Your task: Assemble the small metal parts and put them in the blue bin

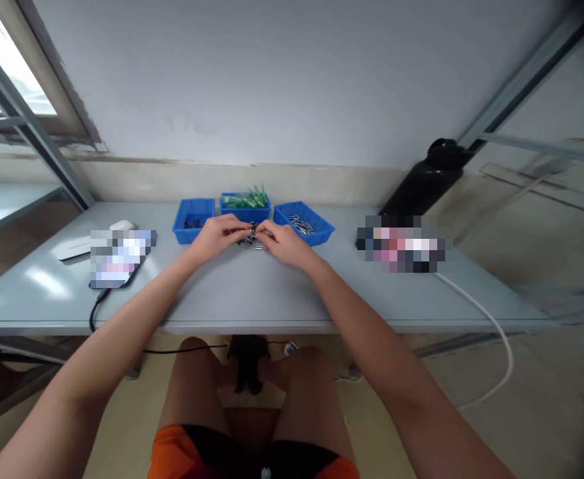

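Observation:
My left hand [217, 235] and my right hand [283, 242] meet over the middle of the table, fingers pinched together on something small and dark that I cannot make out. Small metal pieces [252, 245] lie just beneath the fingertips. Behind the hands stand three blue trays: the left tray [187, 235] holds dark pieces, the middle tray [245, 215] holds green and clear strips, and the right tray [323, 233] holds thin metal pieces [300, 225].
A phone [122, 259] with a black cable lies at the left, near a white object [77, 247]. At the right are a black bottle [424, 183], a blurred-out device [400, 246] and a white cable [476, 306]. A wall rises behind the table [252, 299].

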Tool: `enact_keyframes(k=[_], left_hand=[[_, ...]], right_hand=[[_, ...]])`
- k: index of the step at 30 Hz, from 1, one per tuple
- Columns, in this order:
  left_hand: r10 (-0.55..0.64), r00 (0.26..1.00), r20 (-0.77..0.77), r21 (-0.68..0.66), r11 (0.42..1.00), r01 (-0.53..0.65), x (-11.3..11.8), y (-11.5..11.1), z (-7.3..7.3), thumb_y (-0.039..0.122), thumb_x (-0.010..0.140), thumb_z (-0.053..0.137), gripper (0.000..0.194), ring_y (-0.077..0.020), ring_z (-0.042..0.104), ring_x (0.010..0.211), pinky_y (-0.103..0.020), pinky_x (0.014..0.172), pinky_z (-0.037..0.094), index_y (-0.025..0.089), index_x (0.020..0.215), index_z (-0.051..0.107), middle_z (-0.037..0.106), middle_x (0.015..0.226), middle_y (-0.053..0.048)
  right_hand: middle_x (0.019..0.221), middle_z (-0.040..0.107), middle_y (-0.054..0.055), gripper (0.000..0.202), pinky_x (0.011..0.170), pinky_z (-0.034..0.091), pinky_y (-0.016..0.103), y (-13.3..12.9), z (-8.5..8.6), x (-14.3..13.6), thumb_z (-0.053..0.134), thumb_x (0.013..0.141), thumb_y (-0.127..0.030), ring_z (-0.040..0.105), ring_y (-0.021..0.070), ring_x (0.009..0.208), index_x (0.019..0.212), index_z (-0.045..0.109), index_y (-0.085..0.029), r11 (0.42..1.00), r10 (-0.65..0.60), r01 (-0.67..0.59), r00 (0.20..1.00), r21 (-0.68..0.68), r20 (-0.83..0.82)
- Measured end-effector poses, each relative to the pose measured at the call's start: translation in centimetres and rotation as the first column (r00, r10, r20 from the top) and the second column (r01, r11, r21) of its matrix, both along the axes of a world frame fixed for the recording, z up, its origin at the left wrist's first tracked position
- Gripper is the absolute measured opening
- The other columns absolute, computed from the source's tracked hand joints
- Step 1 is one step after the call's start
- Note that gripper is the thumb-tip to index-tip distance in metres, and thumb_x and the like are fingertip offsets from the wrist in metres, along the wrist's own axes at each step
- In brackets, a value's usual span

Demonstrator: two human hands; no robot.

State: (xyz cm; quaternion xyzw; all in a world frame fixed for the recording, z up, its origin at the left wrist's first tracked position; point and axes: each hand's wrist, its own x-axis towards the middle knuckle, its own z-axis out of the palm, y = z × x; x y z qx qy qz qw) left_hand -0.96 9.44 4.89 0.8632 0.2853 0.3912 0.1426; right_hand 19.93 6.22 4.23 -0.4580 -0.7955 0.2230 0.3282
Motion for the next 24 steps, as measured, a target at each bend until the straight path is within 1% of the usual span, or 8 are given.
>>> enact_keyframes(k=[5,11,14,17,18,21,24], left_hand=[[-0.026,1.000,-0.017,0.029,0.999,0.026,0.3,-0.1,0.0,0.037,0.091,0.058,0.026,-0.0142,0.063,0.074,-0.025,0.068,0.048,0.018,0.097,0.075,0.070,0.087,-0.006],[0.005,0.998,-0.065,0.048,0.999,-0.002,0.5,-0.5,0.3,0.034,0.091,0.056,0.022,-0.0133,0.061,0.073,-0.024,0.069,0.049,0.018,0.092,0.071,0.069,0.084,-0.005],[0.008,0.999,-0.051,0.021,1.000,-0.007,0.5,-0.7,0.5,0.035,0.090,0.055,0.022,-0.0144,0.062,0.078,-0.023,0.066,0.049,0.016,0.091,0.068,0.068,0.088,-0.006],[0.027,0.999,-0.020,-0.038,0.999,-0.028,0.7,-1.1,0.6,0.034,0.088,0.053,0.022,-0.0171,0.064,0.092,-0.023,0.068,0.051,0.016,0.093,0.065,0.069,0.101,-0.008],[0.038,0.999,-0.017,-0.062,0.997,-0.039,0.8,-1.2,0.6,0.034,0.088,0.053,0.022,-0.0172,0.064,0.093,-0.022,0.068,0.051,0.016,0.094,0.064,0.069,0.104,-0.008],[0.050,0.998,-0.029,-0.119,0.991,-0.053,0.9,-1.3,0.6,0.034,0.087,0.052,0.022,-0.0156,0.065,0.086,-0.022,0.068,0.051,0.016,0.095,0.063,0.071,0.099,-0.006],[0.042,0.998,-0.050,-0.133,0.990,-0.048,0.9,-1.2,0.4,0.034,0.086,0.052,0.021,-0.0141,0.065,0.079,-0.021,0.068,0.051,0.016,0.090,0.062,0.070,0.090,-0.004]], right_hand=[[0.067,0.059,-0.001,0.018,0.061,0.034,0.024,0.2,-0.2,0.2,0.045,0.092,-0.034,0.049,0.0115,0.059,0.092,0.057,-0.020,1.000,0.015,-0.015,1.000,-0.019,-0.011],[0.066,0.057,-0.002,0.021,0.059,0.033,0.024,-0.1,0.0,0.0,0.046,0.092,-0.037,0.047,0.0110,0.058,0.094,0.058,-0.020,0.998,0.043,-0.043,0.999,-0.039,-0.016],[0.063,0.055,-0.003,0.022,0.057,0.032,0.024,-0.4,0.3,-0.1,0.046,0.091,-0.038,0.046,0.0111,0.057,0.094,0.059,-0.020,0.998,0.046,-0.046,0.999,-0.032,-0.009],[0.063,0.054,-0.004,0.025,0.057,0.031,0.024,-0.5,0.4,-0.1,0.047,0.091,-0.041,0.046,0.0113,0.057,0.096,0.060,-0.020,0.999,0.029,-0.030,0.999,-0.015,-0.016],[0.063,0.054,-0.004,0.026,0.057,0.031,0.024,-0.5,0.5,-0.1,0.047,0.091,-0.041,0.046,0.0113,0.057,0.097,0.060,-0.020,1.000,0.023,-0.023,1.000,-0.015,-0.021],[0.063,0.055,-0.003,0.027,0.057,0.031,0.024,-0.5,0.5,-0.2,0.047,0.092,-0.042,0.047,0.0113,0.058,0.096,0.061,-0.019,0.999,0.020,-0.021,0.999,-0.026,-0.030],[0.062,0.054,-0.004,0.029,0.058,0.031,0.024,-0.4,0.5,-0.3,0.048,0.091,-0.044,0.048,0.0113,0.058,0.095,0.062,-0.019,0.999,0.024,-0.025,0.999,-0.032,-0.034]])
